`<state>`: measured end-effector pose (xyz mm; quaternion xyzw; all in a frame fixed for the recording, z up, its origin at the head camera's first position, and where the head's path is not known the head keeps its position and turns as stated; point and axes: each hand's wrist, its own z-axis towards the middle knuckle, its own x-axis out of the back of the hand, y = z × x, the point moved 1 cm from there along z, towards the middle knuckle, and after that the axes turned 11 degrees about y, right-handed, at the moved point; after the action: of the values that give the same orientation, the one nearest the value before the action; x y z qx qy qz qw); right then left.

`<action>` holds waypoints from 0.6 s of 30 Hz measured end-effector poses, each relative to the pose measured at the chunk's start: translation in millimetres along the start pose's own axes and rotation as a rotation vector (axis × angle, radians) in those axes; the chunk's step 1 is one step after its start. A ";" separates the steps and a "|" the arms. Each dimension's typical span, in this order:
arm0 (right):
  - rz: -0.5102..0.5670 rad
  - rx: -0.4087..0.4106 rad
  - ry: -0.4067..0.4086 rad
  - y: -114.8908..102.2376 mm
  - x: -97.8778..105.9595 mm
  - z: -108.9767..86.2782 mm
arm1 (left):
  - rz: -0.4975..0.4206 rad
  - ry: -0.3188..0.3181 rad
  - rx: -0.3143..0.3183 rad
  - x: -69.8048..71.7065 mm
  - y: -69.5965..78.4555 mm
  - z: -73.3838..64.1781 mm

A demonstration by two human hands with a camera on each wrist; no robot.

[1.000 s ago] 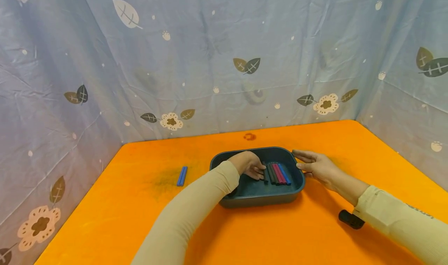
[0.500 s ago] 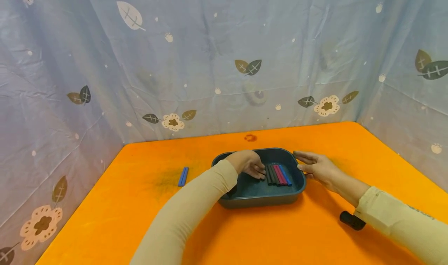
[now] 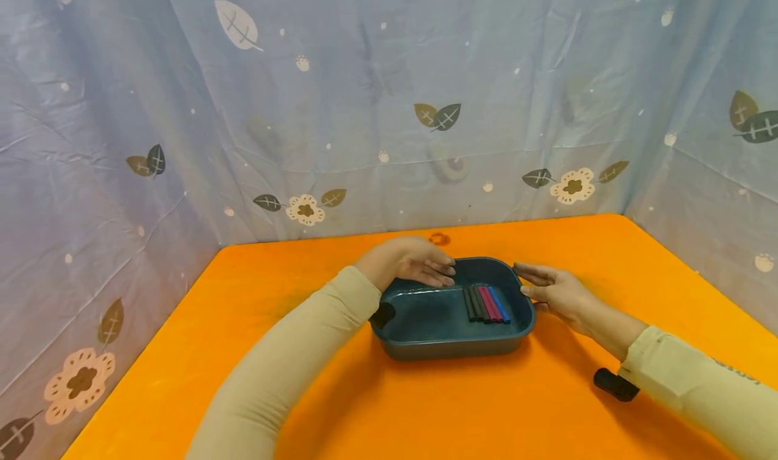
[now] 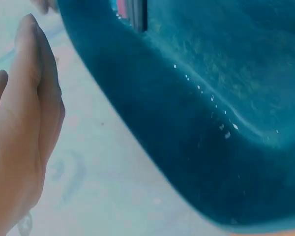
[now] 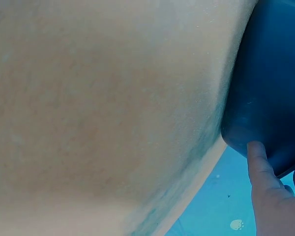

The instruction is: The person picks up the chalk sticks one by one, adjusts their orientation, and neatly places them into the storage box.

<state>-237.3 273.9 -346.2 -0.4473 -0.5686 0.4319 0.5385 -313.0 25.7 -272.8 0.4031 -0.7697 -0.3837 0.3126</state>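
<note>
A dark blue-green plastic tub point(image 3: 450, 348) with rounded corners rests on the orange table. Inside it, towards the right end, several thin sticks point(image 3: 486, 304) lie side by side: black, then magenta, then blue. My left hand point(image 3: 422, 264) hovers over the tub's back left rim, fingers loosely extended and holding nothing; in the left wrist view that hand point(image 4: 27, 108) appears beside the rim. At the tub's right end my right hand point(image 3: 562, 298) has its straight fingers and thumb against the rim. A fingertip point(image 5: 256, 147) touches the outer wall in the right wrist view.
The orange tabletop point(image 3: 486, 413) surrounds the tub. Behind and at both sides hangs a pale blue-grey curtain point(image 3: 365, 109) with leaf and flower prints. A small black object point(image 3: 615, 384) shows beneath the right sleeve.
My left hand has let go of a black stick beside the others and risen back and left out of the tub. The left sleeve now covers where two blue sticks lay. My right hand stays.
</note>
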 end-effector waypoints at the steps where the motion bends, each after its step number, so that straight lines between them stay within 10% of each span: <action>1: 0.000 0.001 -0.001 -0.2 -0.2 0.1 | 0.000 -0.002 -0.005 2.9 -0.4 -2.7; 18: 0.034 0.010 -0.014 2.6 -0.3 1.7 | -0.032 0.119 -0.023 50.3 -22.1 -33.4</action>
<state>-239.0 274.1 -348.8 -0.4512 -0.5624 0.4469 0.5295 -302.3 -37.3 -265.8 0.4338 -0.7388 -0.3729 0.3563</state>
